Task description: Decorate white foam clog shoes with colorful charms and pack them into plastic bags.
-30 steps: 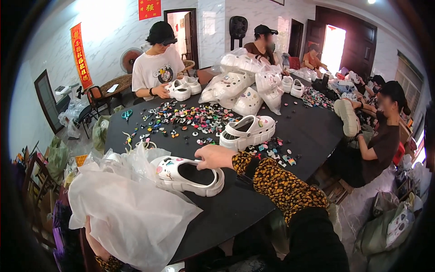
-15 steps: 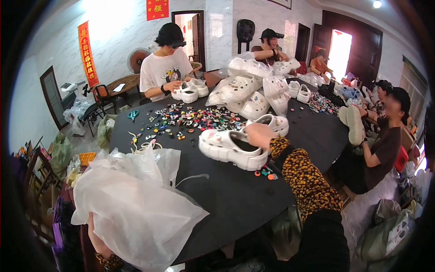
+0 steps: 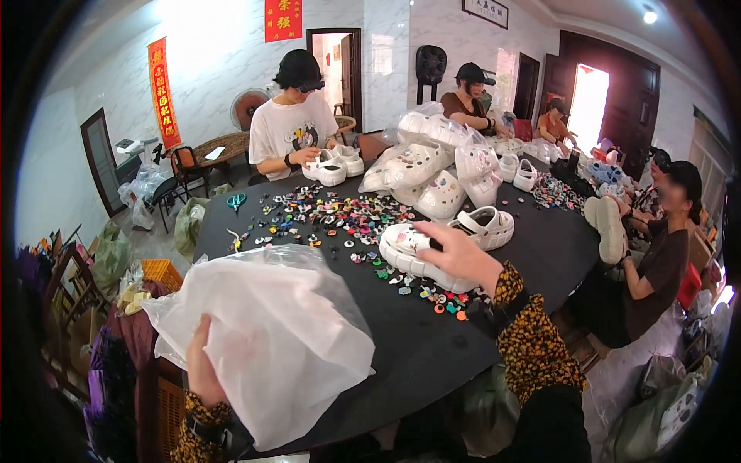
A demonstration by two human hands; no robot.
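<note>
My left hand point(image 3: 204, 369) holds up a large translucent plastic bag point(image 3: 270, 339) at the near left of the table. The thumb lies along the bag's side, and the other fingers are hidden behind the film. My right hand point(image 3: 463, 258) is over a white clog point(image 3: 401, 245) with charms on its toe. Its fingers are stretched out and apart above the upper, and the hand covers the clog's heel part. Just behind stands a second white clog point(image 3: 500, 229). Colourful shoe charms point(image 3: 332, 214) lie scattered around and beyond the near clog.
Bagged white clogs point(image 3: 421, 166) are piled at the table's middle. Across the black table point(image 3: 324, 270), a person in a white shirt point(image 3: 289, 127) handles white clogs. Another person at right point(image 3: 656, 255) holds clogs with soles outward. Teal scissors point(image 3: 236, 201) lie at the left.
The near clog sits farther back and lower on the table, and my right hand has opened over it. My left hand has raised the bag and shows more beside it. The view has shifted slightly.
</note>
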